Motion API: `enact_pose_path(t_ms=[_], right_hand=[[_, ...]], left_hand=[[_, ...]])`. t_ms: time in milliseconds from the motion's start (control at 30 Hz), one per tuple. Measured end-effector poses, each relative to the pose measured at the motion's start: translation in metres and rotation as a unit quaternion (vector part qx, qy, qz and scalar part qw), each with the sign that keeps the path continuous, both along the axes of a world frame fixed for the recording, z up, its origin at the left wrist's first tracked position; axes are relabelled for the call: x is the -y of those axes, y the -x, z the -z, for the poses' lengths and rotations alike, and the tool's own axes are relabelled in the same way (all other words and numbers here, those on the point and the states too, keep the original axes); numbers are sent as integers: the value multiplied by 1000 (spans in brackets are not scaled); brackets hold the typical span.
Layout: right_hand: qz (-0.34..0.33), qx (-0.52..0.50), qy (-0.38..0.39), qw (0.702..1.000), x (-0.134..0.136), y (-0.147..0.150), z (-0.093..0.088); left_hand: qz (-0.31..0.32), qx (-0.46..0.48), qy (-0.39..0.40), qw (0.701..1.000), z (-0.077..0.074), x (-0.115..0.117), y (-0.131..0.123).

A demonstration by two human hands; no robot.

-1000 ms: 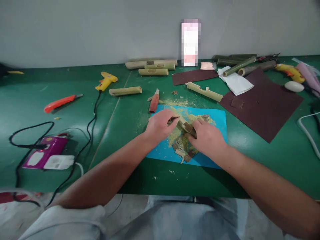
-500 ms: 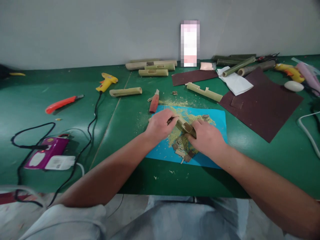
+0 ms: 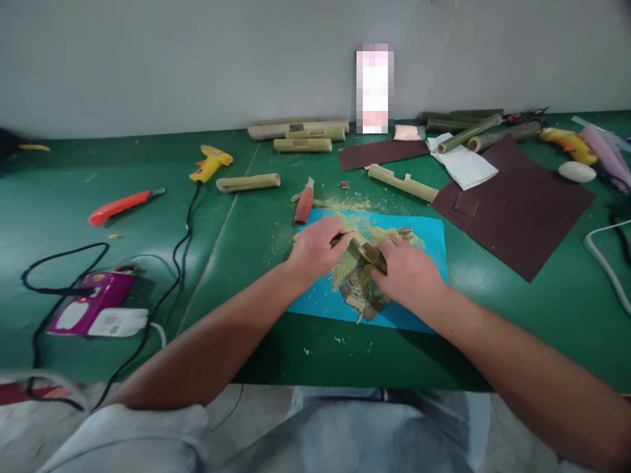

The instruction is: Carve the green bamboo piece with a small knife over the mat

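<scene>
A short bamboo tube [image 3: 357,246] with a cut-out in its wall is held at a slant between my hands, over a blue sheet [image 3: 315,299]. My left hand [image 3: 318,246] is closed around its upper left end; a dark edge shows between the fingers, too small to name. Closed on the lower right end is my right hand [image 3: 409,263], thumb below and fingers above. Beneath the tube, pale sawdust [image 3: 345,269] and brown bamboo chips [image 3: 372,307] lie heaped on the sheet.
A red-handled knife [image 3: 304,203] lies just beyond the sheet. An orange utility knife [image 3: 121,207], yellow glue gun [image 3: 211,164] and purple power strip [image 3: 93,302] are to the left. Cut bamboo pieces [image 3: 401,182], brown sandpaper [image 3: 522,217] and white tissue [image 3: 466,163] lie further back.
Both hands keep the same hold on the bamboo tube and have barely moved. The view has shifted very slightly.
</scene>
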State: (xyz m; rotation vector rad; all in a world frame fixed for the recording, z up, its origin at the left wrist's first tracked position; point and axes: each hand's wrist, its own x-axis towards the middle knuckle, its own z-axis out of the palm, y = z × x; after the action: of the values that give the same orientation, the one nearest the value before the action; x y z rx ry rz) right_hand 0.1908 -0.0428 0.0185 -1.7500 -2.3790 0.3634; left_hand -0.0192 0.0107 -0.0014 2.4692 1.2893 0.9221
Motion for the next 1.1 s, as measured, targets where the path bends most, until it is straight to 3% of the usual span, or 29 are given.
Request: enact_pose_path(t_ms=[633,800,967,1100], right_hand=[[4,0,3,1000,-1,1,1],[1,5,6,1000,-2,1,0],[4,3,-5,1000,-2,2,0],[-6,5,4,1000,-2,1,1]], left_hand=[[5,7,-17,1000,1,2,-1],[58,-15,-8,998,-1,5,-4],[13,-16,-33,999,-1,1,-1],[50,-30,-21,998,0,3,-1]])
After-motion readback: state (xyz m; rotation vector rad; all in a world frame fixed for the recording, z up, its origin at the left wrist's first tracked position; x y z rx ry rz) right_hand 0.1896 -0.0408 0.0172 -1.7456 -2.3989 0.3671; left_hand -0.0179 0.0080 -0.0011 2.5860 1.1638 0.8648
